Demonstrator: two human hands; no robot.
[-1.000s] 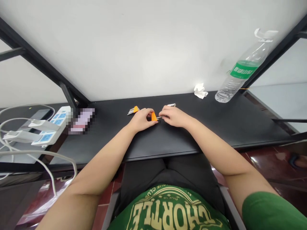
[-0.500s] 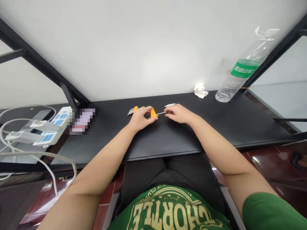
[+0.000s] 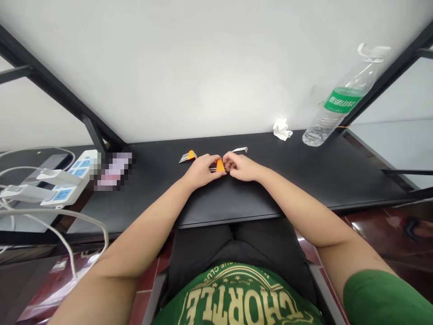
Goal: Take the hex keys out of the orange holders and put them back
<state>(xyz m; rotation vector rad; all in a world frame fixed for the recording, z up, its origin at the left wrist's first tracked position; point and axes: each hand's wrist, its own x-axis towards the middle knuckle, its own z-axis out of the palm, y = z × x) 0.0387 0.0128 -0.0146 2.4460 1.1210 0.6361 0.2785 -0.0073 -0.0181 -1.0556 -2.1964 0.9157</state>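
The left hand (image 3: 205, 172) holds an orange holder (image 3: 220, 166) between thumb and fingers, low over the near-middle part of the black bench (image 3: 304, 180). Thin metal rods (image 3: 213, 170) stick out of the holder's left side, into the space between that thumb and the fingers. The right hand (image 3: 244, 167) is just beside the holder, on its right, fingers curled in narrow — whether they pinch a rod I cannot tell, as they hide their own tips.

Farther off and to the left, a second orange holder (image 3: 191, 155) lies on the bench, with a fan of metal keys (image 3: 184, 157) pointing left. Just beyond the right hand lie some loose keys (image 3: 241, 149), partly hidden by it.

At the far edge, right of the loose keys, sits a crumpled tissue (image 3: 282, 129) near the wall (image 3: 203, 72). Farther right stands a clear bottle (image 3: 341, 101) with a green label. At the left end — well apart from both hands — are a white power strip (image 3: 79, 172) with plugs (image 3: 64, 177) in it, a pale cable (image 3: 67, 212) and a blurred purple item (image 3: 115, 169).
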